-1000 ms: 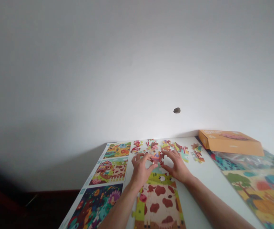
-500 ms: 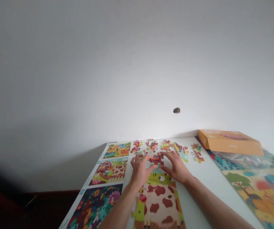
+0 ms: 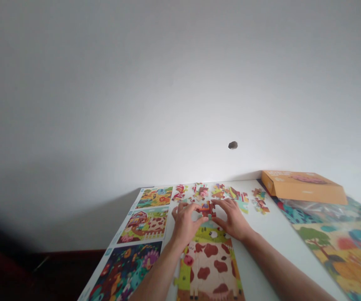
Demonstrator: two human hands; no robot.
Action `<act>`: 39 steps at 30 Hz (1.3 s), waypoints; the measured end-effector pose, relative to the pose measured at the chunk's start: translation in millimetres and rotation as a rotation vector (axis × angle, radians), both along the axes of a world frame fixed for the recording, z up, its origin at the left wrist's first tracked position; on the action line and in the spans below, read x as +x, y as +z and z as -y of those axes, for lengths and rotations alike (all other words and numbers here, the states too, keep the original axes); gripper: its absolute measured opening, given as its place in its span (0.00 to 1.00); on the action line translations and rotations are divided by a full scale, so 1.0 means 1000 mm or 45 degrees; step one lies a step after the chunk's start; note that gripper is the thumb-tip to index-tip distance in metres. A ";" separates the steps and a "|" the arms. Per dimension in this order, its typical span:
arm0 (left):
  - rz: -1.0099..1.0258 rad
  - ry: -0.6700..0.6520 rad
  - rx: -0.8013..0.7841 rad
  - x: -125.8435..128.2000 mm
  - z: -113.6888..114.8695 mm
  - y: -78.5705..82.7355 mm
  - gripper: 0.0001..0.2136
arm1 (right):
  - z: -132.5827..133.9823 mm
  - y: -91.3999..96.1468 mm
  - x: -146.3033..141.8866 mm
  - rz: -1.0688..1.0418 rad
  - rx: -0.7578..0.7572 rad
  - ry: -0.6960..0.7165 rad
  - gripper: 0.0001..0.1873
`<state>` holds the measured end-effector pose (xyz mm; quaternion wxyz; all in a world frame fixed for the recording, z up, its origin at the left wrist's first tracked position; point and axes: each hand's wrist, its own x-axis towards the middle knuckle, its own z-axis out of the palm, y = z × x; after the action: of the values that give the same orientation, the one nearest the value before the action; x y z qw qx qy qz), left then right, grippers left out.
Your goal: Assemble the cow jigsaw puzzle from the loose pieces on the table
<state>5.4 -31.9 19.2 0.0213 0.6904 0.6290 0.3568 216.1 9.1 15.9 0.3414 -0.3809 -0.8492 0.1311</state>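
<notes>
Both my hands meet over the far end of a partly built cow puzzle (image 3: pixel 210 263) on a white table (image 3: pixel 272 234). My left hand (image 3: pixel 185 221) and my right hand (image 3: pixel 233 217) pinch a red puzzle piece (image 3: pixel 207 207) between their fingertips, just above the puzzle's top edge. Fingers of both hands are curled round the piece. Several loose puzzle pieces (image 3: pixel 221 192) lie scattered just beyond my hands, near the wall.
Three picture cards lie in a column at the left: a yellow one (image 3: pixel 155 196), a barn one (image 3: pixel 144 225) and a dark one (image 3: pixel 125 269). An orange box (image 3: pixel 302 187) sits at the back right. A large colourful sheet (image 3: pixel 340 242) covers the right side.
Both hands with the red piece have sunk slightly toward the top edge of the cow puzzle. Otherwise nothing has shifted.
</notes>
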 end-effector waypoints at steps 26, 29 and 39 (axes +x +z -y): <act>0.021 -0.009 0.048 0.000 0.000 0.002 0.07 | -0.003 -0.005 0.001 -0.073 0.014 0.026 0.25; 0.022 -0.008 0.051 0.000 0.000 0.003 0.08 | -0.003 -0.003 0.001 -0.082 0.012 0.028 0.25; 0.020 -0.013 0.075 0.001 0.000 0.003 0.06 | -0.003 -0.003 0.001 -0.100 0.032 0.040 0.24</act>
<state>6.0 -31.8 22.1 0.0077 0.6911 0.6144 0.3805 217.3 11.7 12.6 0.3773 -0.3577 -0.8426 0.1405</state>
